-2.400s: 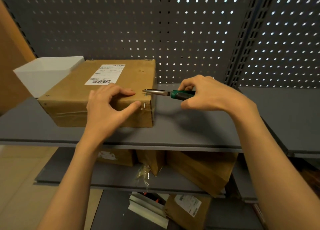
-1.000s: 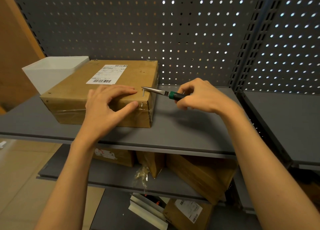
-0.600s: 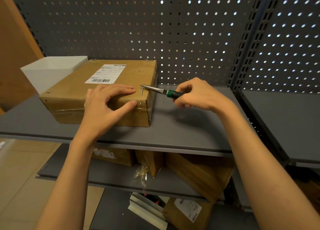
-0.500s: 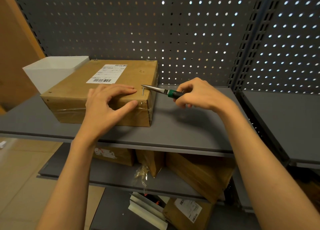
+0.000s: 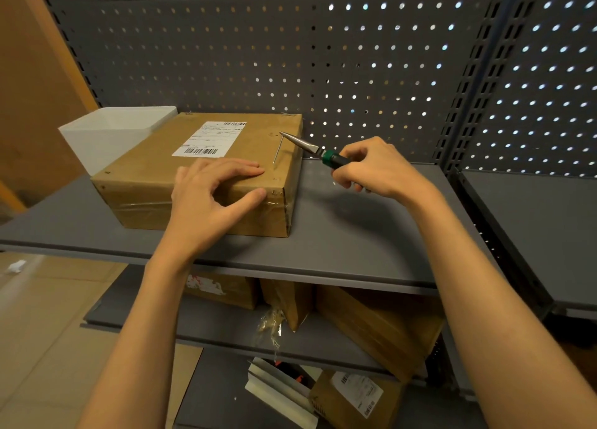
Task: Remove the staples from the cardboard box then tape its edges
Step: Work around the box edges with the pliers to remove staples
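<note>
A brown cardboard box (image 5: 155,176) with a white shipping label (image 5: 211,137) lies on the grey shelf (image 5: 349,234). My left hand (image 5: 211,199) rests on the box's near right corner, fingers flat on top and thumb against the front face. My right hand (image 5: 376,166) grips green-handled needle-nose pliers (image 5: 311,149). The pliers' tip holds a straightened staple (image 5: 277,150) that hangs down above the box's right top edge. Clear tape runs along the box's front face.
A white plastic bin (image 5: 106,131) stands behind the box at the left. A perforated grey back panel (image 5: 290,57) closes the shelf. The lower shelf holds several cardboard boxes (image 5: 378,328) and a plastic wrapper. A second shelf bay (image 5: 533,221) adjoins at the right.
The pliers' tip has risen up and back from the box's near right corner, drawing the staple out so it hangs free. My left hand stays on the box.
</note>
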{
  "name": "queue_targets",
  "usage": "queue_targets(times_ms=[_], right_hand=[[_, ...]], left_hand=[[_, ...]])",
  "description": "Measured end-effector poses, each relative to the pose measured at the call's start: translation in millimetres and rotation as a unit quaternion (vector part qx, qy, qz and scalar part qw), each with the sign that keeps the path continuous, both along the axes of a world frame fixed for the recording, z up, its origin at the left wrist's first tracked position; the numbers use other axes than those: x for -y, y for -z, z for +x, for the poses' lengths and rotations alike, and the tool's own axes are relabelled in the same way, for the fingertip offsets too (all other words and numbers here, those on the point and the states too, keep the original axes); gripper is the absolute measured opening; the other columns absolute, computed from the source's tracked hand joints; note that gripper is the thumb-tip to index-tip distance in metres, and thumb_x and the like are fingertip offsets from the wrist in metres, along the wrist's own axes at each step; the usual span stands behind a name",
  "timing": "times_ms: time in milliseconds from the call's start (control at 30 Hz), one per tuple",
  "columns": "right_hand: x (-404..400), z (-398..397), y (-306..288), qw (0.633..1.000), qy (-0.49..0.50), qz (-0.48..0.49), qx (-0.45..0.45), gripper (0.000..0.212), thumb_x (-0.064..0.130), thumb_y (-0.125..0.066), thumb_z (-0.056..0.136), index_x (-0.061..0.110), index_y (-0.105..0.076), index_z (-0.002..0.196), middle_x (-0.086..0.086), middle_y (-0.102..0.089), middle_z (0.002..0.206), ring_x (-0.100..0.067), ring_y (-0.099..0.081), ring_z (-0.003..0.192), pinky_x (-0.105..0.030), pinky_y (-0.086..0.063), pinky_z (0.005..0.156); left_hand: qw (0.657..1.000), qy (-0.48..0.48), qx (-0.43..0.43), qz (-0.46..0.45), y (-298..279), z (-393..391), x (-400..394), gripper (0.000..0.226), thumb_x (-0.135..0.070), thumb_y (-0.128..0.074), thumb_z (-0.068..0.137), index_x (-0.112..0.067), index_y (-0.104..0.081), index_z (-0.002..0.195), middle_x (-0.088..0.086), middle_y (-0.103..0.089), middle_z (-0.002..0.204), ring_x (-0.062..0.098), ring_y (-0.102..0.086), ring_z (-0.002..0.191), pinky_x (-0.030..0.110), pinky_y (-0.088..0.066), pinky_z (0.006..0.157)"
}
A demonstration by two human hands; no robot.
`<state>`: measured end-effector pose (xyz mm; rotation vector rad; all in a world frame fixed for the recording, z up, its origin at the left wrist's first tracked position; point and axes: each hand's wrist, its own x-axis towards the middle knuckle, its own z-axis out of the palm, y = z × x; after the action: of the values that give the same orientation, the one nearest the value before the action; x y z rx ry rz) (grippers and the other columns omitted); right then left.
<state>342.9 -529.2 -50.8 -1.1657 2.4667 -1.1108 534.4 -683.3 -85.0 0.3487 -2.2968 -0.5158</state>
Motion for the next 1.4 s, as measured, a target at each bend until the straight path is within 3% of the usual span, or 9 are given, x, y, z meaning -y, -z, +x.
queue_targets(times_ms=[233,400,533,667,900,967,1067,1200,1400], right_hand=[[-1,6,-9,0.999,0.011,-0.014,-0.029,0.004,0.020,-0.062,0.063,0.021,-0.064,0.067,0.002,-0.057,0.064,-0.021,-0.055,0.076,-0.034,-0.050,0.072],[12,16,-14,0.998,0.026,-0.035,-0.046,0.010,0.026,-0.063,0.066,0.027,-0.059,0.075,0.001,-0.054,0.078,-0.021,-0.047,0.080,-0.029,-0.036,0.067],[23,23,-21,0.997,0.034,-0.040,-0.060,0.014,0.028,-0.063,0.067,0.030,-0.063,0.081,-0.002,-0.062,0.089,-0.026,-0.054,0.090,-0.035,-0.043,0.074],[39,30,-32,0.996,0.029,-0.041,-0.080,0.016,0.028,-0.063,0.069,0.029,-0.065,0.085,-0.003,-0.063,0.093,-0.026,-0.057,0.092,-0.035,-0.045,0.072],[83,50,-50,0.993,0.033,-0.050,-0.102,0.029,0.026,-0.062,0.067,0.028,-0.066,0.096,0.000,-0.064,0.096,-0.025,-0.059,0.094,-0.036,-0.049,0.075],[98,56,-53,0.993,0.025,-0.042,-0.103,0.024,0.024,-0.062,0.067,0.027,-0.065,0.090,-0.001,-0.065,0.097,-0.024,-0.058,0.092,-0.038,-0.050,0.079],[123,65,-57,0.993,0.014,-0.028,-0.111,0.011,0.023,-0.060,0.065,0.024,-0.063,0.075,-0.002,-0.064,0.083,-0.024,-0.056,0.079,-0.033,-0.044,0.064],[160,76,-62,0.990,0.020,-0.019,-0.137,0.023,0.022,-0.059,0.066,0.016,-0.067,0.086,-0.002,-0.065,0.081,-0.026,-0.058,0.078,-0.029,-0.039,0.062],[220,90,-64,0.974,0.031,0.027,-0.224,0.026,0.022,-0.057,0.066,0.012,-0.067,0.088,0.003,-0.050,0.063,-0.017,-0.046,0.057,-0.024,-0.029,0.050]], left_hand=[[1.000,-0.005,-0.004,-0.006,1,0,-1,0.039,-0.057,-0.052,0.078,-0.037,-0.062,0.109,-0.020,-0.059,0.118,0.005,-0.043,0.115,0.023,-0.024,0.085],[0.999,-0.013,0.013,-0.035,-2,2,-3,0.042,-0.055,-0.051,0.080,-0.031,-0.064,0.111,-0.015,-0.060,0.118,0.007,-0.045,0.115,0.026,-0.026,0.089],[0.996,-0.022,0.040,-0.083,-10,6,0,0.045,-0.054,-0.049,0.081,-0.021,-0.067,0.107,-0.002,-0.064,0.110,0.015,-0.052,0.108,0.031,-0.034,0.092],[0.992,-0.055,0.036,-0.103,-21,16,17,0.043,-0.053,-0.050,0.081,-0.018,-0.069,0.098,-0.001,-0.067,0.101,0.016,-0.055,0.099,0.033,-0.041,0.085],[0.986,-0.161,0.008,-0.049,-29,39,67,0.025,-0.039,-0.060,0.086,-0.018,-0.068,0.097,0.005,-0.068,0.099,0.020,-0.056,0.095,0.032,-0.038,0.075],[0.982,-0.187,0.006,-0.017,-30,46,85,0.020,-0.036,-0.060,0.086,-0.021,-0.067,0.097,0.003,-0.067,0.103,0.021,-0.057,0.098,0.034,-0.040,0.074],[0.979,-0.195,0.017,0.049,-29,55,108,0.015,-0.038,-0.061,0.084,-0.028,-0.065,0.095,-0.003,-0.064,0.104,0.018,-0.057,0.100,0.042,-0.047,0.081],[0.980,-0.170,0.029,0.103,-28,60,133,0.013,-0.038,-0.066,0.080,-0.032,-0.065,0.091,-0.010,-0.065,0.094,0.010,-0.059,0.089,0.041,-0.052,0.079],[0.980,-0.166,0.029,0.105,-29,68,171,0.017,-0.042,-0.066,0.078,-0.031,-0.066,0.091,-0.013,-0.066,0.088,0.006,-0.060,0.081,0.035,-0.053,0.074]])
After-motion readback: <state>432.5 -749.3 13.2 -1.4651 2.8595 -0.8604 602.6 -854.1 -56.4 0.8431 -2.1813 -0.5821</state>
